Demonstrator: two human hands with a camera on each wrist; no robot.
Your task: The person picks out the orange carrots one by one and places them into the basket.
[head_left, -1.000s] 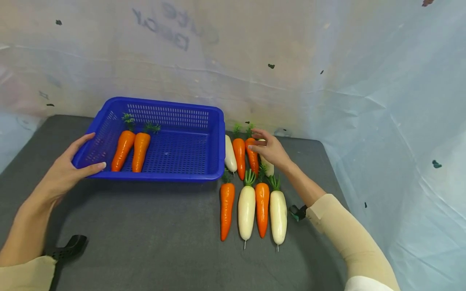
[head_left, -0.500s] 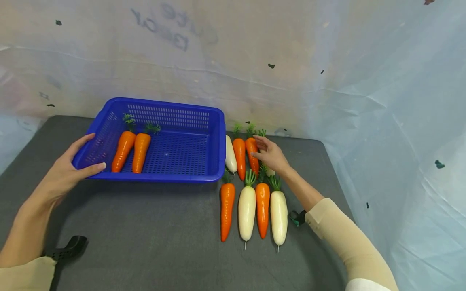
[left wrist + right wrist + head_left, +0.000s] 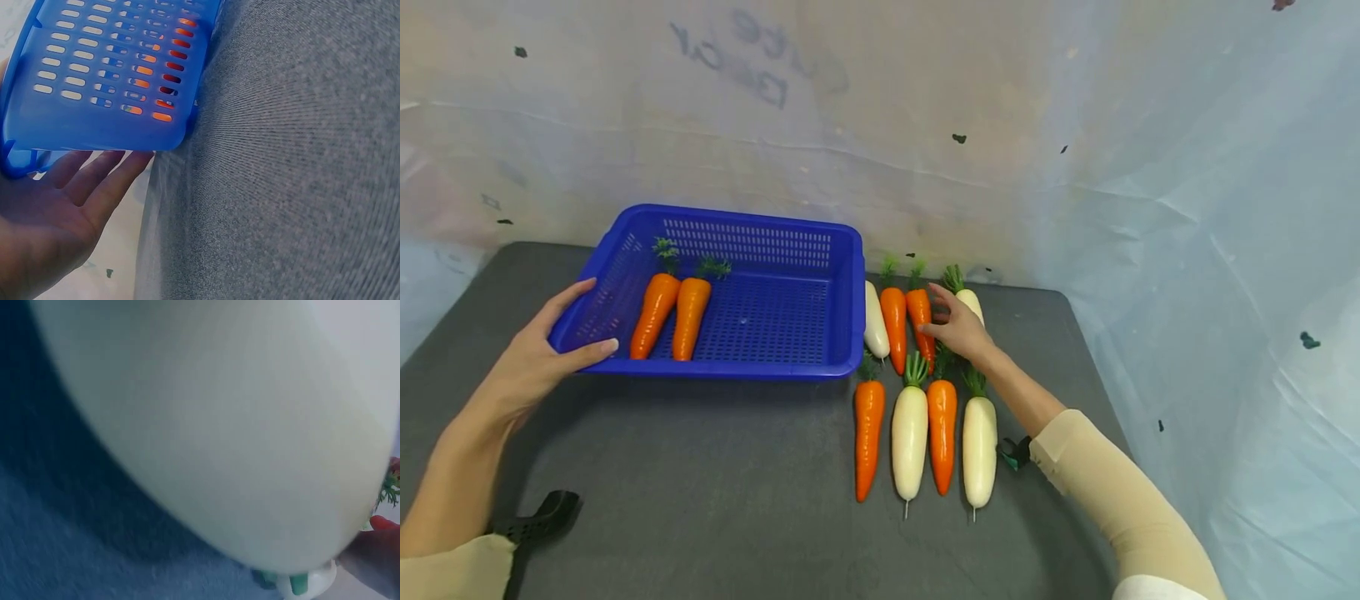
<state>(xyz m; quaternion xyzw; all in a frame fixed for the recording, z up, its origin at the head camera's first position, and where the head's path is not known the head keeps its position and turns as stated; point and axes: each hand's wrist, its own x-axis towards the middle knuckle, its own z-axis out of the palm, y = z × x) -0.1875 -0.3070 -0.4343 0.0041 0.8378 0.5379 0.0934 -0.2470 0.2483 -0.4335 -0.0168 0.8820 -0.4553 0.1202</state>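
Observation:
My left hand point(image 3: 538, 350) grips the left end of a blue plastic basket point(image 3: 790, 367), thumb at the front rim and fingers at the side. In the left wrist view its fingers point(image 3: 103, 178) reach under the perforated wall. Two carrots point(image 3: 691, 317) lie inside the basket, at the left. At the back of the vegetable rows, my right hand point(image 3: 958, 329) has its thumb over a carrot point(image 3: 919, 312) and its fingers between that carrot and a white radish point(image 3: 972, 302). A radish point(image 3: 237, 425) fills most of the right wrist view, hiding most of the hand.
Right of the basket lie another carrot point(image 3: 893, 325) and a radish point(image 3: 874, 321) partly behind its edge. A front row alternates carrots point(image 3: 868, 437) and radishes point(image 3: 910, 442). A grey table point(image 3: 700, 500) bears everything, with plastic sheeting point(image 3: 910, 183) behind and at the right.
My right hand has moved slightly right. The back radish beside it has shifted right, coming out from behind the fingers, and the front right radish has nudged right. My left hand stays put.

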